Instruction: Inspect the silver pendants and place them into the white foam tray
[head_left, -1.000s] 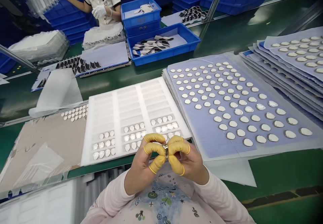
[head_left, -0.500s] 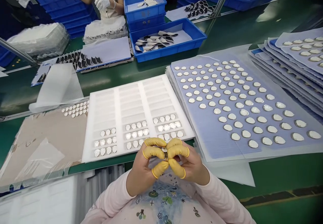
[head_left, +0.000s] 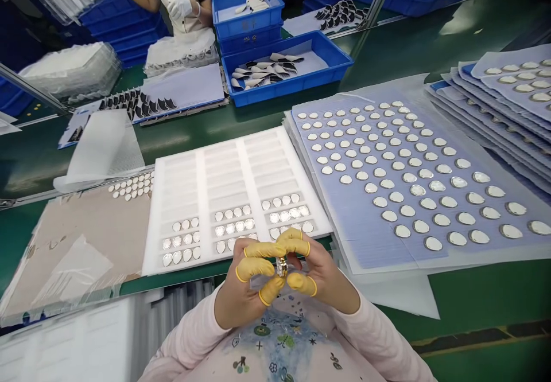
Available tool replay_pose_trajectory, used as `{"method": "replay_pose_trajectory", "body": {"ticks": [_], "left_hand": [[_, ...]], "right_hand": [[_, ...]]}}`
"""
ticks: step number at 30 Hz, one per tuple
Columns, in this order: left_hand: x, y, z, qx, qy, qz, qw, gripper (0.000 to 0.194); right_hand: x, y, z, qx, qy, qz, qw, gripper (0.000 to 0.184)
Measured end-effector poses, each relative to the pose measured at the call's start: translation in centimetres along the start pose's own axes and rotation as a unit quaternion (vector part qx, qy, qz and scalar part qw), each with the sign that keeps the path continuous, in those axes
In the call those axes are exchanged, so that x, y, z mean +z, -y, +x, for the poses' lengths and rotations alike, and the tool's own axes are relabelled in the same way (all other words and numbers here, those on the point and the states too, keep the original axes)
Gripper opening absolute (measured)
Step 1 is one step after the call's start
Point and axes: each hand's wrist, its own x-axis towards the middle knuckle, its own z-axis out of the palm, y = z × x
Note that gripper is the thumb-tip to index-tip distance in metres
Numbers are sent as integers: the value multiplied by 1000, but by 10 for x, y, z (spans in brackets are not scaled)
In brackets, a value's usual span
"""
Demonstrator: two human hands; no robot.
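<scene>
In front of my chest, my left hand (head_left: 249, 276) pinches a small shiny metal piece (head_left: 282, 266) with a gold-and-silver edge, between thumb and fingers. Yellow finger cots cover the fingertips of both hands. My right hand (head_left: 321, 267) closes around the other side of the same piece, its upper fingers reaching over the top and its thumb low beside it. Fingertips hide part of the piece, so whether it is one part or two pressed together is unclear. Just beyond the hands lies a white foam tray (head_left: 224, 170) with slots, its nearer rows filled with round white-faced pieces.
On the right, a blue-lined sheet (head_left: 344, 221) carries rows of white oval pieces, beside stacked sheets (head_left: 486, 106). Cardboard (head_left: 86, 221) with small white discs lies left. Across the bench are blue bins (head_left: 318, 78) and a co-worker's gloved hand (head_left: 179, 7).
My right fingers have shifted up over the piece and the thumb has loosened slightly, while the piece has turned a little. The view moved slightly, and the co-worker's arm moved at the back.
</scene>
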Motion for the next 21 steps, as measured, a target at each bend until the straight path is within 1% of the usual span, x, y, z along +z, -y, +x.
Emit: {"method": "replay_pose_trajectory", "body": {"ticks": [3,4,7,8,9,10,12,14,16,17,21], "left_hand": [[1,1,0,21,20,18,999,18],[2,2,-1,36,16,25,999,20],[5,5,-4,71,-33,51,996,34],[6,6,-6,62,-46,56,995,40],[7,6,-7,39,-49,54,997,42],[7,7,-8,5,-40,43,998,40],[6,7,-8,-70,-2,0,998,30],[4,6,-6,-116,31,-42,992,31],[3,6,-3,-128,48,-56,989,36],[3,5,-2,-127,49,-54,989,35],[4,6,0,-107,47,-34,993,22]], "right_hand": [[2,1,0,-21,5,0,1000,32],[2,1,-1,-32,2,-3,999,30],[1,0,-5,-58,-13,-27,998,29],[1,1,-6,-65,-20,-43,997,31],[0,1,-7,-70,-28,-63,995,33],[0,2,-7,-76,-36,-86,993,37],[1,4,-7,-86,-48,-133,986,44],[2,5,-7,-95,-52,-164,981,48],[3,5,-7,-103,-47,-185,976,50],[4,5,-6,-107,-43,-194,974,51],[5,1,-7,-119,-36,-212,969,53]]}}
